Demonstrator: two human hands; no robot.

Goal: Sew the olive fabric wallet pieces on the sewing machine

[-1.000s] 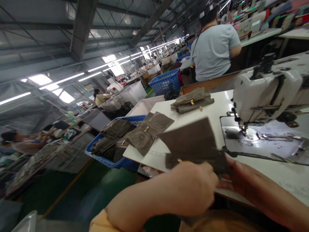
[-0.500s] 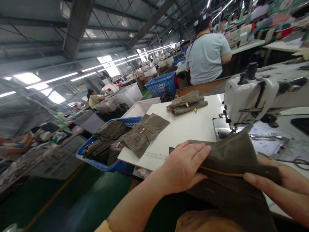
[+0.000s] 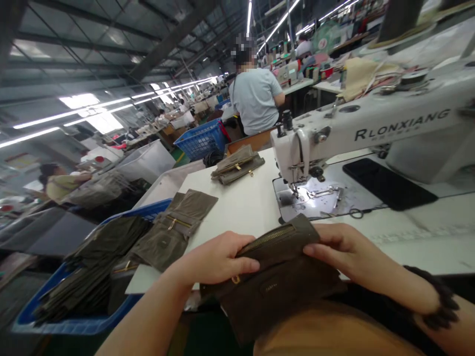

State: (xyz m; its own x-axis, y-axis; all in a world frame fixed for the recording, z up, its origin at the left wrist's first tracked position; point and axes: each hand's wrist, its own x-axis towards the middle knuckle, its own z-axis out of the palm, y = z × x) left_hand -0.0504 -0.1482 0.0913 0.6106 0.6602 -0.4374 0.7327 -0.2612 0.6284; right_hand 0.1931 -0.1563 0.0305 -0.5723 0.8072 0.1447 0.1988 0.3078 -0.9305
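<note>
Between both hands is a dark olive fabric panel [image 3: 285, 264] with a brass zipper along its folded upper edge and a small label below. My left hand [image 3: 226, 259] pinches its left end, thumb on top near the zipper pull. At the right end, my right hand [image 3: 330, 247] grips the panel with the thumb in front and fingers behind. The panel hangs over the front edge of the white sewing table [image 3: 245, 207]. Just beyond it stands the sewing machine [image 3: 297, 153], whose needle area is lit and apart from the panel.
A zippered olive panel [image 3: 174, 222] lies at the table's left edge, over a blue basket [image 3: 74, 324] of stacked dark pieces. Folded pouches [image 3: 237, 165] lie farther back. A black phone [image 3: 389, 183] and small scissors [image 3: 356, 213] are right. A co-worker [image 3: 256, 99] sits ahead.
My view has turned right, showing more of the machine and the phone. The panel's raised upper flap is now folded down, and both hands hold its ends nearer my body.
</note>
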